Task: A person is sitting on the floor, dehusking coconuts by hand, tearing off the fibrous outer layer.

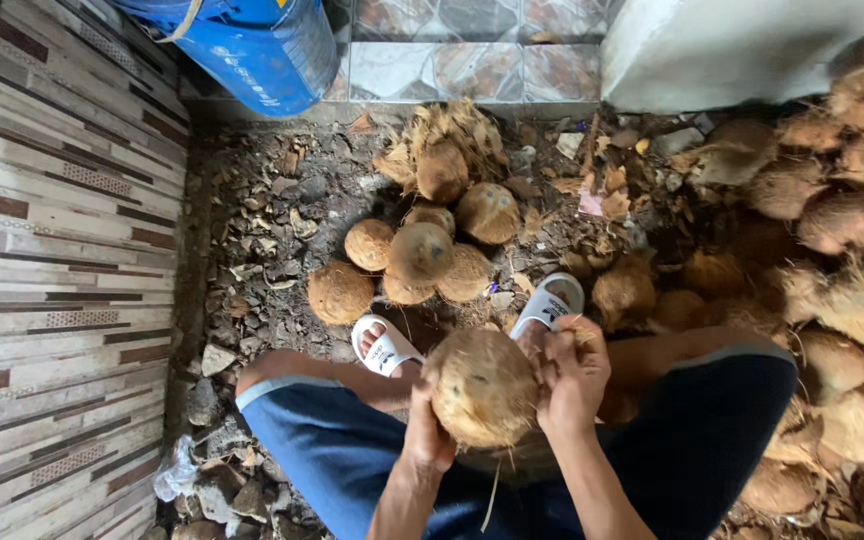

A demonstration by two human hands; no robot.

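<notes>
Fibrous coconut [482, 388] grasped between both hands' fingers, left hand [426, 432], right hand [572, 375], husked pile [417, 255] near.

Blue plastic barrel [252, 45] sits up in the corner by the striped tile wall [52, 250]. Small cluster of husked coconuts [412, 255] on the dirt, way bigger heap of coconuts [842, 240] off to the right. White slides [550, 300], husk scraps [272, 230] everywhere.
</notes>
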